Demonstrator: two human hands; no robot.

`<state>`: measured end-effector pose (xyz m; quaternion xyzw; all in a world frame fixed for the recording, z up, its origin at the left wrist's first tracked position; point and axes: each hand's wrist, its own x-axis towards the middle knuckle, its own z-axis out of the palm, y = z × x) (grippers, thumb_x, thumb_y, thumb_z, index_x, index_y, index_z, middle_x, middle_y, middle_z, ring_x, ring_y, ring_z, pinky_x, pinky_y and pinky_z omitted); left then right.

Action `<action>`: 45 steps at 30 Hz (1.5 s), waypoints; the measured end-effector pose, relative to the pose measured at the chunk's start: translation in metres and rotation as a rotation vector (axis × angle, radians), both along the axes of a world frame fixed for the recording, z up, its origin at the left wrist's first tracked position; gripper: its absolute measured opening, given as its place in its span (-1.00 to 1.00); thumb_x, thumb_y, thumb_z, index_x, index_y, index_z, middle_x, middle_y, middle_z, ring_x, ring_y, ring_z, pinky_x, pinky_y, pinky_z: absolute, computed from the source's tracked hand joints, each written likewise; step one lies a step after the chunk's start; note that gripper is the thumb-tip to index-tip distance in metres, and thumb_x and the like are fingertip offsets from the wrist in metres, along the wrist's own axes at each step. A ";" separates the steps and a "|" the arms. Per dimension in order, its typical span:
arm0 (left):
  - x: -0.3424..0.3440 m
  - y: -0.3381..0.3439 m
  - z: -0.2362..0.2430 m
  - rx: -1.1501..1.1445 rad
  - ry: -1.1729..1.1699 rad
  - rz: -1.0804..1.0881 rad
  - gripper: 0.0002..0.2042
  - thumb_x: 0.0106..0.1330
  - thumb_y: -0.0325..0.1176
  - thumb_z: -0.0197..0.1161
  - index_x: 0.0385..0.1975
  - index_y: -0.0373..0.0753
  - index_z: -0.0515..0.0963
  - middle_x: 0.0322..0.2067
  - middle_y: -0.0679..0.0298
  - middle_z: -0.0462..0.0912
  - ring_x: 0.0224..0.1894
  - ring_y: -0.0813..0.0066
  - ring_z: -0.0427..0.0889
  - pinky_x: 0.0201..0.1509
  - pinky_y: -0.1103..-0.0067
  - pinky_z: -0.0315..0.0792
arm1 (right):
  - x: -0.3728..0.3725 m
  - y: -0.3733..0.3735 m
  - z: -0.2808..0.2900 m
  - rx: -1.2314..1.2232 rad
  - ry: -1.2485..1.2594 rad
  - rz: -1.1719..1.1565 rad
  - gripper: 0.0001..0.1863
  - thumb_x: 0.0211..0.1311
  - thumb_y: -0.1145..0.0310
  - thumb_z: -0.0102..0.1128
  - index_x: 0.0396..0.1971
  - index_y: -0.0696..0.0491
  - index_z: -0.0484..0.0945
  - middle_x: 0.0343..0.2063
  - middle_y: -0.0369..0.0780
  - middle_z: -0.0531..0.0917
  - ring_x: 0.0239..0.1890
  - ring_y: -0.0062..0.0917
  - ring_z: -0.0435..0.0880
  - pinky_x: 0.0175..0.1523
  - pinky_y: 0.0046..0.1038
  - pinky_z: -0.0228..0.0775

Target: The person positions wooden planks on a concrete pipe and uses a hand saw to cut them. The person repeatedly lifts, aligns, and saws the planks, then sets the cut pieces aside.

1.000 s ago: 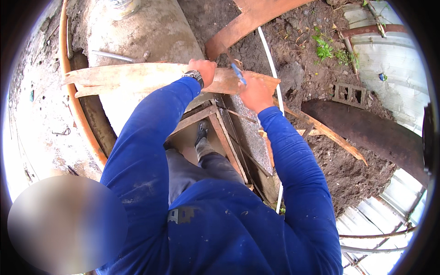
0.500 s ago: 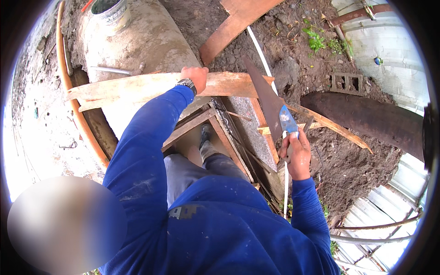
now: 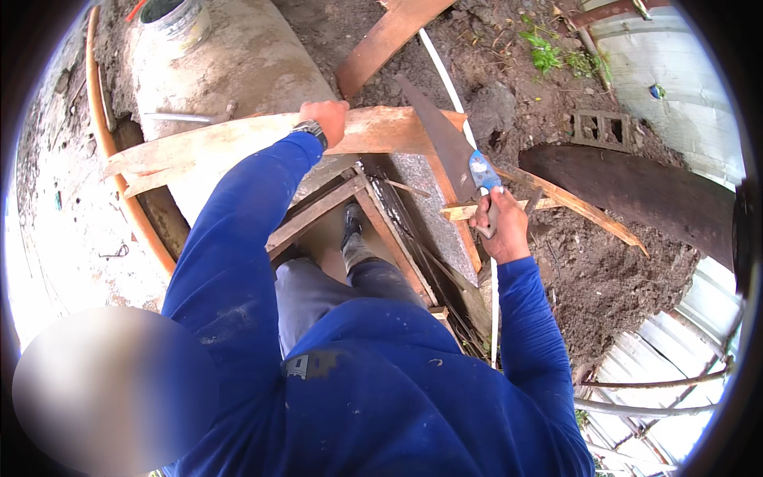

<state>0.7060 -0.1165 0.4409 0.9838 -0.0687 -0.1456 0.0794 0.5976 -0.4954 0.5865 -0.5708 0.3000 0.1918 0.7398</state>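
A rough wooden board (image 3: 230, 145) lies crosswise in front of me, its left end jagged. My left hand (image 3: 327, 122), with a watch on the wrist, is closed over the board's far edge and grips it. In my right hand (image 3: 505, 228) is the handle of a handsaw (image 3: 447, 145) with a dark blade and a blue and grey grip. The blade crosses the board near its right end and points away from me. Whether its teeth sit in a cut is too small to tell.
Below the board is a wooden frame (image 3: 318, 213) where my legs stand. A bucket (image 3: 181, 25) rests on a concrete surface at the far left. Also around are a hammer (image 3: 187, 118), an orange pipe (image 3: 99, 119), a hollow block (image 3: 602, 129) and a dark pipe (image 3: 636, 191).
My right hand has pushed the saw forward, away from me and slightly left, along its stroke. My left hand still holds the board; the whole view has shifted slightly.
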 end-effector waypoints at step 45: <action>-0.011 -0.017 0.024 0.023 0.056 -0.001 -0.73 0.26 -0.36 0.27 -0.04 -0.07 0.60 -0.14 0.12 0.77 0.04 0.14 0.72 0.11 0.16 0.47 | -0.031 -0.062 0.061 0.003 -0.094 -0.010 -0.79 0.61 0.25 -0.01 -0.09 0.09 0.44 -0.50 -0.28 0.51 -0.68 -0.58 0.40 -0.45 -0.39 0.46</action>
